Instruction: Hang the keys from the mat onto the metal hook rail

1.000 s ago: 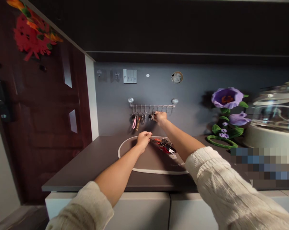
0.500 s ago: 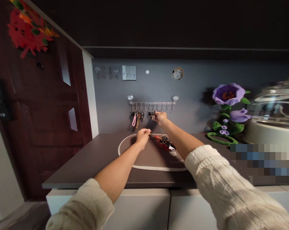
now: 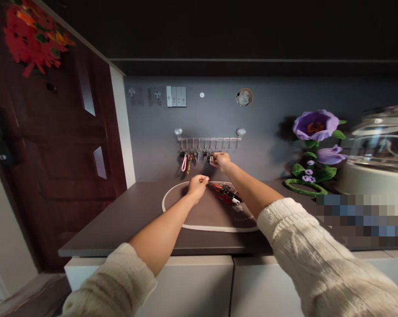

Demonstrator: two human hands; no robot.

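Observation:
My right hand (image 3: 222, 161) is closed at a bunch of keys (image 3: 211, 156) on the hook rail (image 3: 208, 139), its fingertips pinching them from the right. To the left on the same rail hang several more key bunches, among them a pink strap (image 3: 184, 163) and a brown tag (image 3: 189, 165). My left hand (image 3: 198, 187) hovers over the oval mat (image 3: 199, 227), thumb and fingers pinched together; whatever they hold is too small to make out. Just right of it, a pile of keys (image 3: 226, 193) with red and black parts lies on the mat.
A purple flower ornament (image 3: 316, 127) stands at the right, beside a white appliance with a clear dome (image 3: 380, 145). A dark red door (image 3: 63, 176) is at the left. The dark cabinet (image 3: 238, 31) overhangs the counter (image 3: 119, 220).
My right hand's keys now hang from a hook by their ring, just right of the neighbouring bunch. My left hand has hardly moved. The view has shifted slightly.

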